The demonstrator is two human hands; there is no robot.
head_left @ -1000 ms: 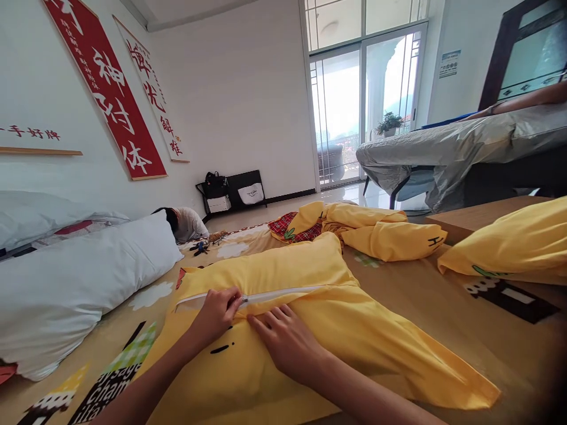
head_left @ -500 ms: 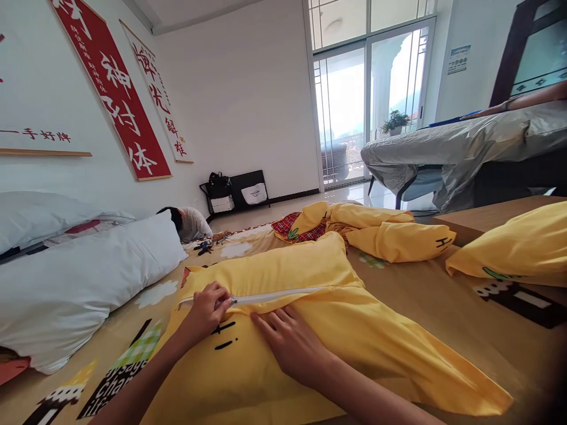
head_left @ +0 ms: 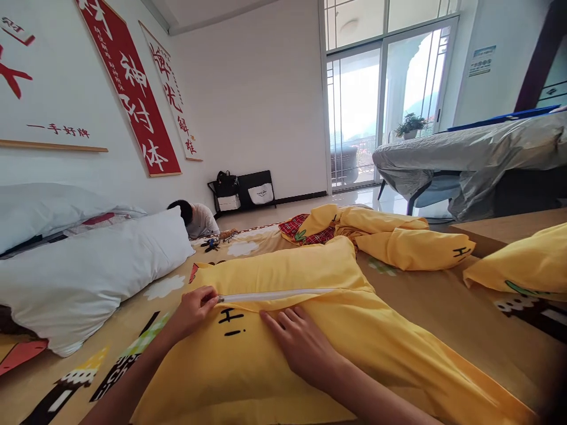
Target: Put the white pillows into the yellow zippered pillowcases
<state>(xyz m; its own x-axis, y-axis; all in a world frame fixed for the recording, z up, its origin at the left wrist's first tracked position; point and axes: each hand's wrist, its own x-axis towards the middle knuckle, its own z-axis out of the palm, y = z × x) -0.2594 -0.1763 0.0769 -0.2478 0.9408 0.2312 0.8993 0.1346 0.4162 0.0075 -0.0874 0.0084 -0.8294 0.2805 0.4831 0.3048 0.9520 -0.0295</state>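
Across a tan printed sheet (head_left: pixel 434 295), a yellow pillow (head_left: pixel 310 265) lies flat before the person, its zip (head_left: pixel 279 294) running crosswise over the upper side. Beside it, to the person's left, a white pillow (head_left: pixel 115 274) slants along the sheet, with another white mound (head_left: pixel 57 206) behind it by the wall. Farther out I see a yellow bundle (head_left: pixel 394 248) showing some red checked cloth (head_left: pixel 295 229), and more yellow fabric (head_left: pixel 527 260) at the right edge.

Red and white scrolls (head_left: pixel 142 112) hang on the wall to the left. Beyond the sheet's far edge another person (head_left: pixel 202 219) is bent low, and past them a black rack (head_left: pixel 254 180) holds bags. Over to the right, a glass door (head_left: pixel 354 112) lets in daylight near a potted plant (head_left: pixel 411 124) and a table (head_left: pixel 469 141) draped in silvery plastic.

Both forearms (head_left: pixel 137 366) reach up from below, angled inward over the pillow. The left hand (head_left: pixel 195 308) has its fingers drawn together, pinching the zip pull (head_left: pixel 220 300) at the zip's left end. The right hand (head_left: pixel 301 342) rests palm down just below the zip, fingers loosely bent and gently parted, pressing on the yellow cloth.
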